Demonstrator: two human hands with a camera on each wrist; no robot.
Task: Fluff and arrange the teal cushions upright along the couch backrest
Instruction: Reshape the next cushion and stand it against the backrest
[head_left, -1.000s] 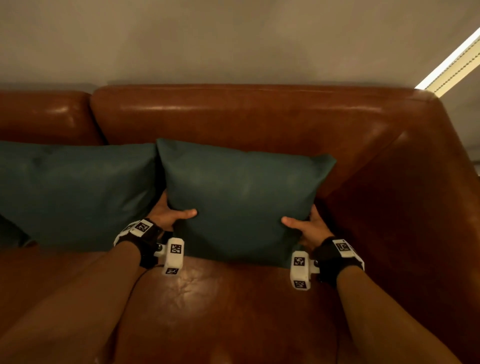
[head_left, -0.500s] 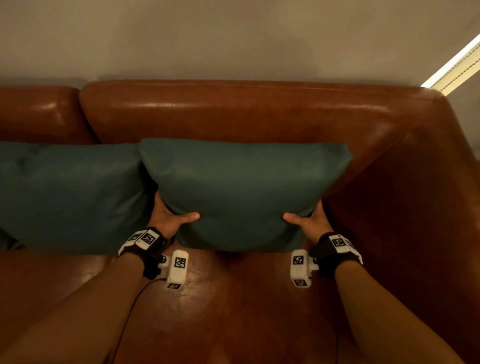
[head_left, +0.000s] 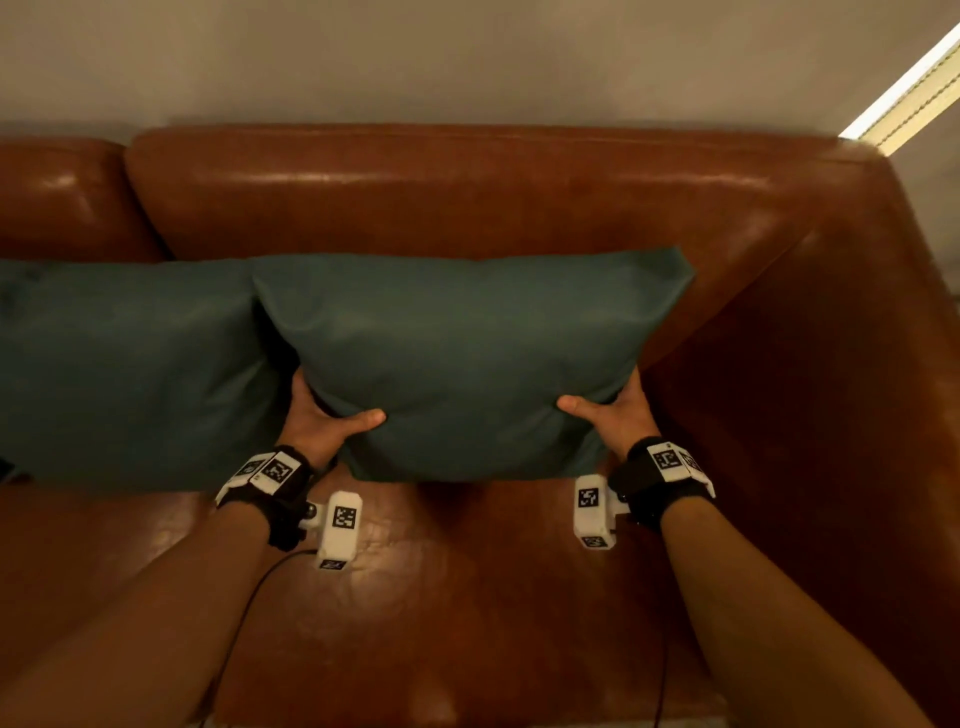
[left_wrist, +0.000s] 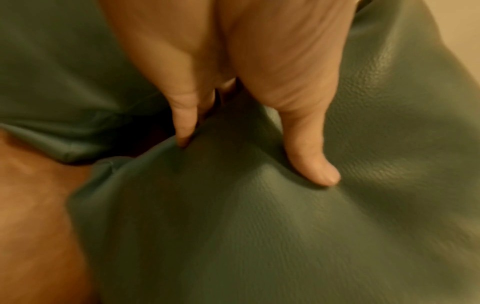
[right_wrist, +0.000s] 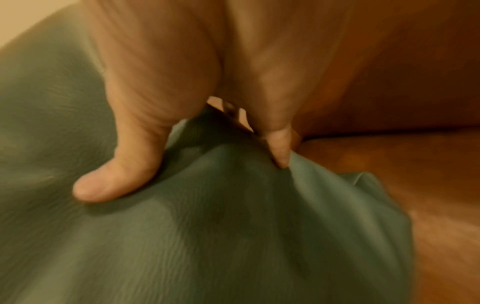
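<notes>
A teal cushion (head_left: 467, 358) is held upright in front of the brown couch backrest (head_left: 441, 197), its lower edge just above the seat. My left hand (head_left: 324, 423) grips its lower left side, thumb on the front and fingers behind. My right hand (head_left: 615, 413) grips the lower right side the same way. In the left wrist view the thumb presses into the teal cushion (left_wrist: 259, 226) cover; the right wrist view shows the teal cushion (right_wrist: 207, 236) pinched between thumb and fingers. A second teal cushion (head_left: 124, 369) leans on the backrest at left, touching the first.
The leather seat (head_left: 457, 597) lies bare below the held cushion. The couch's right armrest (head_left: 831, 389) rises close beside my right hand. A beige wall (head_left: 467, 57) runs behind the couch, with a bright strip (head_left: 904, 88) at top right.
Both hands lifted the cushion off the seat and turned it from tilted to level; its top edge now lines up with the left cushion's. The grip is unchanged.
</notes>
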